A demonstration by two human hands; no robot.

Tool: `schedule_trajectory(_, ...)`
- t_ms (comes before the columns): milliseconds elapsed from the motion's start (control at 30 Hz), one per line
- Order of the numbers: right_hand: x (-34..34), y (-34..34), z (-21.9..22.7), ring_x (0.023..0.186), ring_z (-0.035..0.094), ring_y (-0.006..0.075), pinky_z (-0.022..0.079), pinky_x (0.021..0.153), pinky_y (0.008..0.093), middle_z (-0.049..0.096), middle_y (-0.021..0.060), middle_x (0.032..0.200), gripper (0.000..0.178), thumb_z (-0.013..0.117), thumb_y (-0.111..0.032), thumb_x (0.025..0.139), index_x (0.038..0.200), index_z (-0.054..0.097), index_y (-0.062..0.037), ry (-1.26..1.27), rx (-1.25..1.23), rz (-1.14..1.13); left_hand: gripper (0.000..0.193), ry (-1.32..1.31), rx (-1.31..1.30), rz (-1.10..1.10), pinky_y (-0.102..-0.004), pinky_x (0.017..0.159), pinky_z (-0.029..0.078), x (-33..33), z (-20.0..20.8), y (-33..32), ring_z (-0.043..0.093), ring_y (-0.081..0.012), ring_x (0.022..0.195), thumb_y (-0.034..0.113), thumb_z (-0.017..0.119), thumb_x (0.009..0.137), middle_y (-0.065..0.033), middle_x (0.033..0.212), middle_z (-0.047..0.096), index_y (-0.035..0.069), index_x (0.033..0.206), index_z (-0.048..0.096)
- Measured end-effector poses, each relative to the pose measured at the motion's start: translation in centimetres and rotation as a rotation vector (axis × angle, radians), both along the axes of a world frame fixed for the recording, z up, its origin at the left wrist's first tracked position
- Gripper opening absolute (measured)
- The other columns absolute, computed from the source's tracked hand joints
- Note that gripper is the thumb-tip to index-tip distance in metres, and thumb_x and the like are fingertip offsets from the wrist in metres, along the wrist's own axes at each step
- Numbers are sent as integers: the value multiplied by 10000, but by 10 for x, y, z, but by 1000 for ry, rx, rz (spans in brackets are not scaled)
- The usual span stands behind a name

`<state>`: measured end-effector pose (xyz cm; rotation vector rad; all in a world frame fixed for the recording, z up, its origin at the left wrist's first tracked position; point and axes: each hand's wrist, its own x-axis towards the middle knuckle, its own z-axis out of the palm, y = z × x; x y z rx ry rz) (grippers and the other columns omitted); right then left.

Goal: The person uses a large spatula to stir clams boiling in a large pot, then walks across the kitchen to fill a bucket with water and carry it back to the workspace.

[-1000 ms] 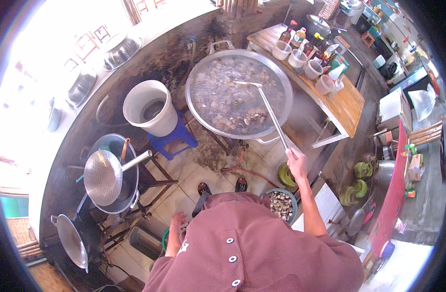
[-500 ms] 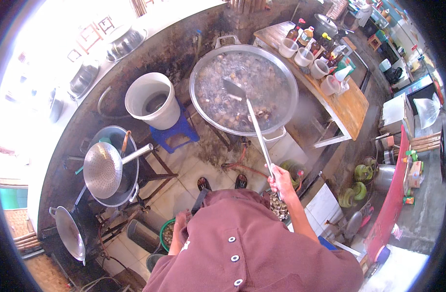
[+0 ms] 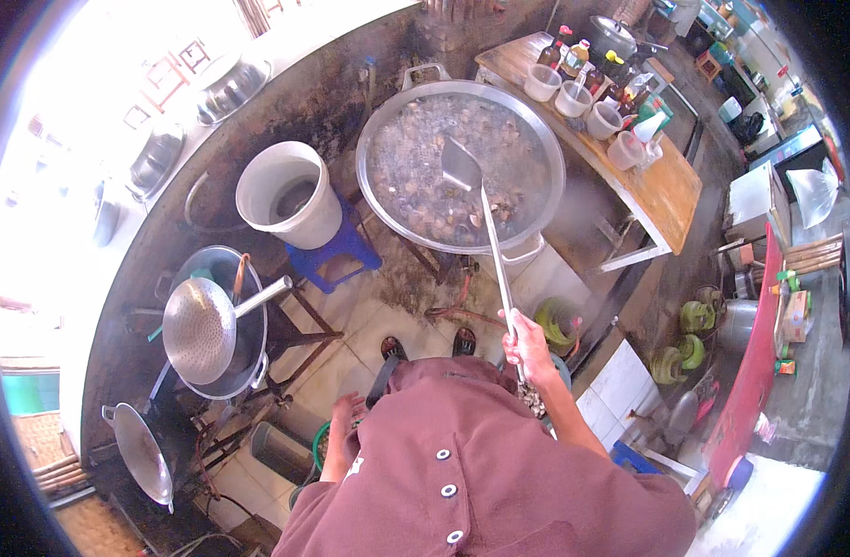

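Note:
My right hand (image 3: 527, 350) is closed around the long metal handle of a spatula (image 3: 461, 167). Its broad flat blade is over the steaming contents of a large round metal pan (image 3: 367, 176), ahead of me. Brownish lumps, perhaps shellfish, lie in the pan's dark liquid; steam blurs them. My left hand (image 3: 347, 409) hangs low at my left side, holding nothing, fingers loosely apart. Nearest to it is a green-rimmed basket (image 3: 319, 446), partly hidden by my arm. Another container with pale shell-like pieces (image 3: 531, 401) is partly covered by my right forearm.
Left of the pan, a white bucket (image 3: 258, 209) stands on a blue stool (image 3: 337, 255). A perforated ladle (image 3: 199, 331) rests over a metal pot (image 3: 258, 357), near a wok (image 3: 139, 455). On the right, a wooden table (image 3: 671, 200) bears bottles and tubs; green gas cylinders (image 3: 689, 348) stand beyond.
The spatula's blade has shifted slightly right in the pan and turned, showing more of its flat face. My right hand has moved a little left and up. My left hand stays low.

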<state>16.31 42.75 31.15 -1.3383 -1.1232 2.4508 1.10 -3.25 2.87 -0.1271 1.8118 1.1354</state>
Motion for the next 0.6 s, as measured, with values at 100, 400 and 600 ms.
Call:
schedule_trajectory(100, -5, -1, -1, 408, 358, 38, 300, 341, 198, 450, -23, 573, 363, 492, -378, 999, 1183, 566, -73, 46, 95, -51, 359, 60, -122, -133, -375, 646, 494, 3, -4, 3, 550, -208, 764, 275, 463, 927, -93, 1038, 609, 102, 1230, 547)
schedule_trajectory(400, 15, -1, -2, 406, 342, 23, 302, 345, 193, 452, -28, 588, 348, 462, -353, 1015, 1189, 572, -73, -127, 224, 65, 350, 23, -6, -111, -375, 666, 489, 8, -12, -3, 523, -193, 762, 266, 437, 941, -71, 1026, 594, 112, 1237, 545)
schedule_trajectory(600, 14, -6, 0, 400, 371, 38, 304, 334, 200, 456, -23, 567, 330, 499, -345, 998, 1157, 593, -71, -92, 236, 0, 346, 75, 85, -142, -374, 679, 485, 6, -8, 2, 506, -183, 761, 259, 419, 951, -57, 1019, 584, 119, 1241, 544)
